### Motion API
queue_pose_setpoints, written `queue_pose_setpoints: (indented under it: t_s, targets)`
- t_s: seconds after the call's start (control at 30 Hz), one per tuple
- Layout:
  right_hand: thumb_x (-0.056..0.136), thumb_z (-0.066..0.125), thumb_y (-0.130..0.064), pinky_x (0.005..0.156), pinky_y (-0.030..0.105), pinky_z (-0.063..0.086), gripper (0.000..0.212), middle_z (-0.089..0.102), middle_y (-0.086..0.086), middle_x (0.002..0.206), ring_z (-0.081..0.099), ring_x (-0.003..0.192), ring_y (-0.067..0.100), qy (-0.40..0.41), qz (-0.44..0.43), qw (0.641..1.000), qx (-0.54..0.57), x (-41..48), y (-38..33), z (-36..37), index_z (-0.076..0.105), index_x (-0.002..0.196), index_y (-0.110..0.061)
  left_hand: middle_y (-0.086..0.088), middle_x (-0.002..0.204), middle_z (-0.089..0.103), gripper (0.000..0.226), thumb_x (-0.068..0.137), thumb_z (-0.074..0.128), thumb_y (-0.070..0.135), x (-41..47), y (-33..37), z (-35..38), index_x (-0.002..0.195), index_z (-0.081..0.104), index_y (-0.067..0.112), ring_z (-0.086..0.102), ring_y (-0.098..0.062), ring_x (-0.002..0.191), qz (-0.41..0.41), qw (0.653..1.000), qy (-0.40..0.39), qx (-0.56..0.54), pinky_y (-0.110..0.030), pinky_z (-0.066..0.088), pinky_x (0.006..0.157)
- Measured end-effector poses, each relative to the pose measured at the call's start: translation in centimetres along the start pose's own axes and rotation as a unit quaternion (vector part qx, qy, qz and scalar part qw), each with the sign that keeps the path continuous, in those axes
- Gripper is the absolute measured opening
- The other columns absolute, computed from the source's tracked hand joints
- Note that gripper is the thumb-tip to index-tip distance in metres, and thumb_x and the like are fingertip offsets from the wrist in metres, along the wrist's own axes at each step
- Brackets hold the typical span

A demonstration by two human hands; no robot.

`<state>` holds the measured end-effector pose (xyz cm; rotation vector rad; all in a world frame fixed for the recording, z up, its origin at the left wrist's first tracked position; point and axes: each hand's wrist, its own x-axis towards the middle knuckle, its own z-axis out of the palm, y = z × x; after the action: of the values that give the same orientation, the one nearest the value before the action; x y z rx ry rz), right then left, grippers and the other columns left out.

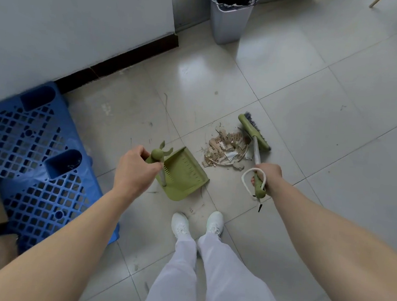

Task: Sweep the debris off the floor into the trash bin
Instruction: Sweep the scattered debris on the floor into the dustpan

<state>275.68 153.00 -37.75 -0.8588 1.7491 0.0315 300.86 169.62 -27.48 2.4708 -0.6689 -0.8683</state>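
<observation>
Now sweeping debris toward the dustpan.
Left grip closed on dustpan handle, right grip closed on broom; keep pan lip flat on the floor, pull short strokes leftward.

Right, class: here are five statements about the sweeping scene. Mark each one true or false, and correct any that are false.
1. The left hand holds the green dustpan by its handle. True.
2. The pile of paper scraps already lies inside the dustpan. False: it lies on the floor tiles between the dustpan and the broom head.
3. The right hand grips the broom handle. True.
4. The trash bin lies tipped on its side. False: it stands upright, lined with a bag.
5. A blue plastic pallet lies on the person's left. True.
</observation>
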Motion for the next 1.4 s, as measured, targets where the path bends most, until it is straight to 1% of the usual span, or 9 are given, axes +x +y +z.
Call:
queue_pose_setpoints:
  t_s: [0.1,0.27,0.37,0.47,0.63,0.87,0.97,1.17,1.4]
  targets:
    - [0.091,0.054,-0.008,0.050,0.027,0.045,0.002,0.051,0.003,0.069,0.050,0.057,0.017,-0.029,-0.005,0.999,-0.016,0.5,-0.2,0.1,0.053,0.091,-0.009,-0.001,0.065,0.048,0.027,0.077,0.071,0.019,0.5,0.4,0.2,0.069,0.046,0.011,0.039,-0.016,0.058,0.001,1.000,0.005,0.001,-0.030,0.032,0.051]
    - [0.081,0.055,0.005,0.047,0.029,0.044,0.018,0.053,0.018,0.073,0.048,0.048,0.024,-0.038,-0.007,0.997,-0.071,-0.5,1.0,-1.7,0.063,0.094,-0.004,-0.003,0.067,0.050,0.023,0.076,0.071,0.019,1.1,1.5,0.4,0.077,0.053,0.004,0.040,-0.017,0.059,0.010,1.000,0.014,0.006,-0.031,0.033,0.052]
    - [0.081,0.056,0.007,0.037,0.021,0.042,0.019,0.054,0.019,0.074,0.046,0.047,0.023,-0.028,-0.027,0.997,-0.072,-1.3,1.2,-3.7,0.063,0.094,-0.004,-0.004,0.069,0.052,0.024,0.077,0.071,0.020,1.4,1.9,0.3,0.079,0.055,0.002,0.042,-0.020,0.062,0.022,1.000,0.012,0.011,-0.031,0.034,0.053]
    - [0.082,0.057,0.006,0.038,0.023,0.042,0.024,0.056,0.019,0.077,0.047,0.047,0.024,-0.020,-0.035,0.996,-0.076,-2.0,1.4,-4.5,0.062,0.100,-0.009,-0.004,0.071,0.052,0.023,0.078,0.071,0.020,1.4,2.0,0.3,0.078,0.054,0.004,0.044,-0.022,0.067,0.032,0.999,0.009,0.015,-0.032,0.035,0.054]
    - [0.081,0.051,0.007,0.043,0.028,0.042,0.032,0.051,0.019,0.070,0.047,0.042,0.024,-0.028,-0.060,0.993,-0.100,0.3,-0.7,-3.1,0.061,0.111,0.012,-0.001,0.066,0.048,0.026,0.078,0.071,0.018,1.5,2.4,1.1,0.070,0.047,0.011,0.040,-0.020,0.063,0.046,0.999,0.000,0.021,-0.031,0.033,0.053]
    - [0.082,0.051,0.005,0.040,0.025,0.044,0.016,0.048,0.012,0.062,0.044,0.040,0.022,-0.106,-0.042,0.970,-0.217,-0.6,0.3,-2.6,0.065,0.084,-0.004,-0.002,0.064,0.047,0.028,0.077,0.071,0.019,2.8,2.8,1.6,0.069,0.046,0.011,0.041,-0.023,0.063,0.043,0.999,0.009,0.015,-0.032,0.033,0.055]
    - [0.082,0.055,0.003,0.040,0.022,0.041,0.032,0.051,0.011,0.065,0.044,0.045,0.022,-0.101,-0.043,0.970,-0.218,-2.2,1.3,-4.3,0.066,0.104,-0.018,-0.002,0.065,0.047,0.028,0.077,0.071,0.020,2.9,3.1,1.9,0.069,0.046,0.011,0.041,-0.024,0.065,0.045,0.999,0.004,0.017,-0.033,0.035,0.057]
    - [0.082,0.056,0.000,0.039,0.021,0.040,0.057,0.052,0.009,0.068,0.046,0.050,0.023,-0.065,-0.029,0.989,-0.132,-5.4,5.4,-5.4,0.053,0.136,-0.019,-0.003,0.066,0.047,0.026,0.078,0.070,0.018,2.7,3.3,1.8,0.070,0.046,0.010,0.041,-0.023,0.064,0.045,0.999,-0.007,0.015,-0.032,0.033,0.054]
    - [0.083,0.051,0.006,0.040,0.022,0.041,0.014,0.049,0.015,0.062,0.045,0.043,0.021,0.014,0.002,1.000,-0.024,-4.8,4.4,-4.9,0.062,0.090,0.002,-0.003,0.067,0.050,0.022,0.078,0.070,0.016,2.1,3.4,2.0,0.074,0.050,0.008,0.043,-0.022,0.065,0.061,0.997,-0.017,0.032,-0.031,0.033,0.052]
